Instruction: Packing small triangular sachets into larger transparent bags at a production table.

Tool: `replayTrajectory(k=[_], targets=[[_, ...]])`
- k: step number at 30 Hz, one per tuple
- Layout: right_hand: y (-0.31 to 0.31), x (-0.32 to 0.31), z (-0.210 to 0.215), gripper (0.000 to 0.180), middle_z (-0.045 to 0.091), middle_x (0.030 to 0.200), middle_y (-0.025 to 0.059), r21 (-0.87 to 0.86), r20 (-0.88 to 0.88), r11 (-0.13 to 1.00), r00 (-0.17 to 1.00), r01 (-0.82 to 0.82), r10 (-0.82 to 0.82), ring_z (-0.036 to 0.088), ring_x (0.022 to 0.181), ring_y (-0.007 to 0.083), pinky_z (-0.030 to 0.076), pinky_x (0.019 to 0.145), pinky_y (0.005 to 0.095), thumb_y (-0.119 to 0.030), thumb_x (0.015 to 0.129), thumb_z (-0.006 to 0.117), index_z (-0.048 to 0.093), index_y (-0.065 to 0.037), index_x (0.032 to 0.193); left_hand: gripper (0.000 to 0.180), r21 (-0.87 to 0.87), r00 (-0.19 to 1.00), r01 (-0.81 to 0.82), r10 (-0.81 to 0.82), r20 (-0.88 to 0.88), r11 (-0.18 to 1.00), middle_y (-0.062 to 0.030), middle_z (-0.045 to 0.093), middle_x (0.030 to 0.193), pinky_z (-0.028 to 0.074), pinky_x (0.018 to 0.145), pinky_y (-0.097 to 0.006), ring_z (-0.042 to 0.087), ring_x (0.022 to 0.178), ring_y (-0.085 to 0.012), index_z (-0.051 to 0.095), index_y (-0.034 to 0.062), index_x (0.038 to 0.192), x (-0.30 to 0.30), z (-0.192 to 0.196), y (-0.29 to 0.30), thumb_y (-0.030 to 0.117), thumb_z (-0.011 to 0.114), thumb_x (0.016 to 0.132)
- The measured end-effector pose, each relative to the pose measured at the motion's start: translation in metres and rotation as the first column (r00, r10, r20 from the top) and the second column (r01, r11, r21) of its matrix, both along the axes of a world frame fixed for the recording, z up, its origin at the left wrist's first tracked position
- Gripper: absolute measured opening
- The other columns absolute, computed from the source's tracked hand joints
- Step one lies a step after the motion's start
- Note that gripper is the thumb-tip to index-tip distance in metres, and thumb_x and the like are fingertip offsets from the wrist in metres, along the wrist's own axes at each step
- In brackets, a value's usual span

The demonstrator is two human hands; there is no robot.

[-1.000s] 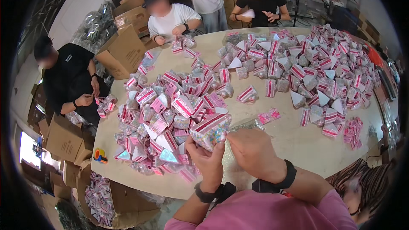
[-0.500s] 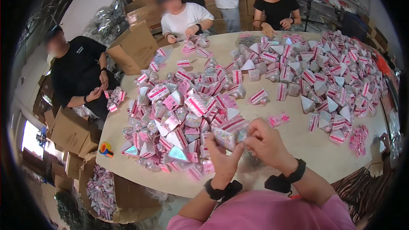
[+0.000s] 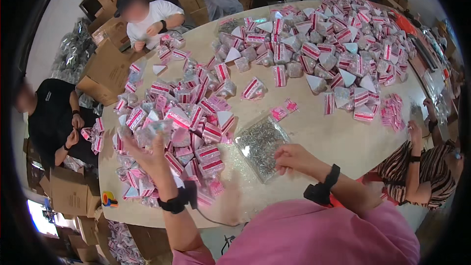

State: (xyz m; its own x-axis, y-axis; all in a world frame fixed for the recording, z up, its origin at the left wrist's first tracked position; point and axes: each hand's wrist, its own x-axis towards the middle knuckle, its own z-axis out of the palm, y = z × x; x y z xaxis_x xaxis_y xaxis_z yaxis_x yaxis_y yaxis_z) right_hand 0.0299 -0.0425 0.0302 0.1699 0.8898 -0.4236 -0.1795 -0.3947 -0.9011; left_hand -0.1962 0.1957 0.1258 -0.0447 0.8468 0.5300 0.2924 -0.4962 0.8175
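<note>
My left hand (image 3: 149,162) is over the left heap of packets (image 3: 196,122), thumb and fingers spread wide. A blurred clear packet (image 3: 156,128) with glittery contents lies right at its fingertips; the hand does not look closed round it. My right hand (image 3: 300,159) hovers at the right edge of a clear, shallow tray (image 3: 265,179) full of small silvery metal pieces. Its fingers are curled together; anything between them is too small to make out. The packets are clear, pointed pouches with pink and white striped tops.
Pink cards (image 3: 284,110) lie beyond the tray, and a larger packet heap (image 3: 338,54) covers the far right. A roll of tape (image 3: 109,198) sits at the left table edge. Co-workers surround the table (image 3: 245,203); a carton (image 3: 105,71) stands at far left.
My hands have parted: the left moved left with the packet to the heap, the right stayed over the tray, now uncovered. My view has shifted right and down.
</note>
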Motion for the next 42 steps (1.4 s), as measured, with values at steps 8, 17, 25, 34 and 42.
replayTrajectory(k=[8,17,25,34,42], targets=[[-0.068,0.006,-0.031,0.023,0.063,0.079,0.0081,-0.164,-0.013,0.976,0.989,0.141,-0.145,0.062,0.066,0.0128,0.045,0.054,0.0238,-0.019,0.085,0.053,0.057,0.001,0.097,0.038,-0.373,0.55,0.595,-0.699,-0.456,0.712,-0.0168,0.058,0.112,0.042,0.093,-0.04,0.053,0.105,-0.0333,0.056,0.0038,0.113,0.04,-0.145,-0.074,0.013,0.066,0.077],[-0.106,0.011,-0.048,0.028,0.065,0.081,0.0091,-0.203,0.009,0.957,0.977,0.209,-0.212,0.065,0.072,0.0158,0.048,0.06,0.0251,-0.021,0.087,0.052,0.057,0.003,0.101,0.016,-0.322,0.084,0.714,-0.532,-0.842,0.622,-0.0133,0.057,0.093,0.047,0.08,-0.039,0.053,0.093,-0.0318,0.059,0.0029,0.092,0.111,-0.185,-0.116,0.007,0.057,0.076],[-0.119,0.007,-0.054,0.02,0.066,0.08,0.0089,-0.211,-0.008,0.945,0.966,0.25,-0.258,0.064,0.066,0.0144,0.048,0.055,0.0233,-0.015,0.088,0.052,0.057,0.001,0.099,0.009,-0.286,0.144,0.748,-0.567,-0.811,0.599,-0.0127,0.057,0.089,0.046,0.076,-0.042,0.054,0.088,-0.0328,0.058,0.0052,0.087,0.111,-0.194,-0.102,0.011,0.057,0.08],[-0.121,0.002,-0.061,0.021,0.064,0.079,0.0077,-0.191,-0.075,0.95,0.961,0.247,-0.265,0.062,0.067,0.0139,0.047,0.059,0.0242,-0.018,0.089,0.053,0.058,0.001,0.098,0.005,-0.107,0.37,0.779,-0.592,-0.716,0.618,-0.0128,0.058,0.081,0.045,0.07,-0.042,0.056,0.08,-0.0322,0.062,0.0057,0.079,0.104,-0.167,-0.072,0.011,0.06,0.079],[-0.116,-0.001,-0.058,0.021,0.064,0.079,0.0089,-0.197,-0.082,0.959,0.971,0.205,-0.225,0.062,0.067,0.0147,0.047,0.057,0.0246,-0.017,0.089,0.051,0.057,0.002,0.097,0.013,-0.286,0.469,0.646,-0.664,-0.583,0.708,-0.0131,0.062,0.072,0.045,0.06,-0.037,0.059,0.064,-0.0295,0.067,0.0031,0.082,0.096,-0.157,-0.05,0.015,0.065,0.081]])
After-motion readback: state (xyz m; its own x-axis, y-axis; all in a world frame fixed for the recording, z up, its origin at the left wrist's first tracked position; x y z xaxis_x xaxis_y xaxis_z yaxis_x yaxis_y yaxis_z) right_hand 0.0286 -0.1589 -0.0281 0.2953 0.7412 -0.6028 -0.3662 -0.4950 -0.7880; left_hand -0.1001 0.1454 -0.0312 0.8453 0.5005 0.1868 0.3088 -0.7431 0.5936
